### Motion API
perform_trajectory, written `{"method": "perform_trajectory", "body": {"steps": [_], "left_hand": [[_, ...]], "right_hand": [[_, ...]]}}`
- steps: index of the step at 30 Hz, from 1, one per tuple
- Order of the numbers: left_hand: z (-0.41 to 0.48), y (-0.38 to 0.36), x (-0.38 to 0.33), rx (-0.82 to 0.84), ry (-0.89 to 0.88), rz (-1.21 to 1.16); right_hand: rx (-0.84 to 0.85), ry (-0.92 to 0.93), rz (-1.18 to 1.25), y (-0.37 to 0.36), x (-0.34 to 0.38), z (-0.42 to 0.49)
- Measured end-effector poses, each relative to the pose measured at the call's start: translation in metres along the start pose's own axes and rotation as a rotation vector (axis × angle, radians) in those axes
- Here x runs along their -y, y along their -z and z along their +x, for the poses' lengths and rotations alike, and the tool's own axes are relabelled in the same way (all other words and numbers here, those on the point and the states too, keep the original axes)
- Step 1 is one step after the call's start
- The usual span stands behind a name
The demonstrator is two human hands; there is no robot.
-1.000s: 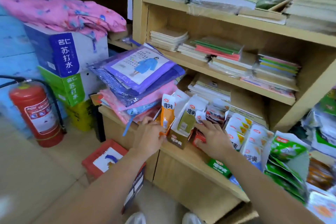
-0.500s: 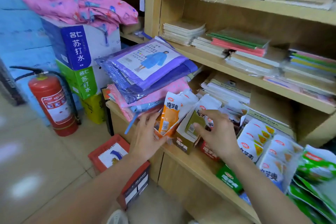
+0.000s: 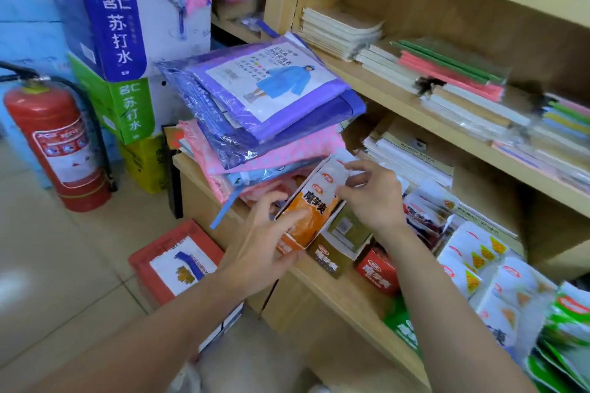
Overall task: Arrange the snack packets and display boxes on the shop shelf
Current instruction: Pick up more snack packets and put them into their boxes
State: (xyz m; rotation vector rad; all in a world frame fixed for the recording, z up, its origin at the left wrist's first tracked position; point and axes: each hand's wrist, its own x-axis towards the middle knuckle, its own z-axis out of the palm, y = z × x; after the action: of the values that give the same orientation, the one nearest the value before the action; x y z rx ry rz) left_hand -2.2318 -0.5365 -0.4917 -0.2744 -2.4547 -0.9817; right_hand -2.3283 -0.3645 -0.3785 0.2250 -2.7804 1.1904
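Head: wooden shelf [image 3: 346,298], tiled floor [image 3: 64,265]

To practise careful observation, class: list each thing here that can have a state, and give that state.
orange display box: tilted, held in both hands
left hand: grips the box's lower end
right hand: pinches its top flap
olive display box: open, upright on the shelf
fire extinguisher: standing upright

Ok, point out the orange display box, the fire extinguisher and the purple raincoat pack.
orange display box [image 3: 314,206]: head view, on its printed orange front.
fire extinguisher [image 3: 62,147]: head view, on the label, mid-cylinder.
purple raincoat pack [image 3: 271,83]: head view, on its white picture label.
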Motion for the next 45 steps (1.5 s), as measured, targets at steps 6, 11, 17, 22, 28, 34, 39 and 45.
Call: {"method": "perform_trajectory", "body": {"steps": [6, 11, 17, 22, 28, 34, 39, 45], "left_hand": [[0.01, -0.001, 0.004, 0.009, 0.103, -0.099], [0.017, 0.0, -0.001, 0.065, 0.191, -0.077], [0.028, 0.0, -0.004, -0.009, 0.246, -0.151], [0.031, -0.001, 0.002, -0.036, 0.235, -0.136], [0.049, 0.005, -0.005, -0.05, 0.141, -0.007], [0.1, 0.013, -0.015, 0.16, -0.298, 0.437], [0.143, 0.018, -0.019, 0.517, -0.384, 0.759], [0.157, 0.008, -0.02, 0.479, -0.3, 0.641]], "right_hand": [[-0.194, -0.048, 0.188, 0.017, -0.005, -0.002], [-0.073, 0.062, -0.034, 0.011, -0.005, -0.005], [-0.023, 0.136, -0.079, 0.016, -0.014, 0.0], [-0.148, 0.014, 0.231, 0.027, -0.015, -0.002], [-0.185, -0.033, 0.532, 0.048, -0.011, -0.003], [-0.171, -0.061, 0.508, 0.056, -0.028, -0.005], [-0.184, -0.04, 0.461, 0.06, -0.036, -0.005], [-0.186, -0.084, 0.509, 0.072, -0.046, -0.003]]}}
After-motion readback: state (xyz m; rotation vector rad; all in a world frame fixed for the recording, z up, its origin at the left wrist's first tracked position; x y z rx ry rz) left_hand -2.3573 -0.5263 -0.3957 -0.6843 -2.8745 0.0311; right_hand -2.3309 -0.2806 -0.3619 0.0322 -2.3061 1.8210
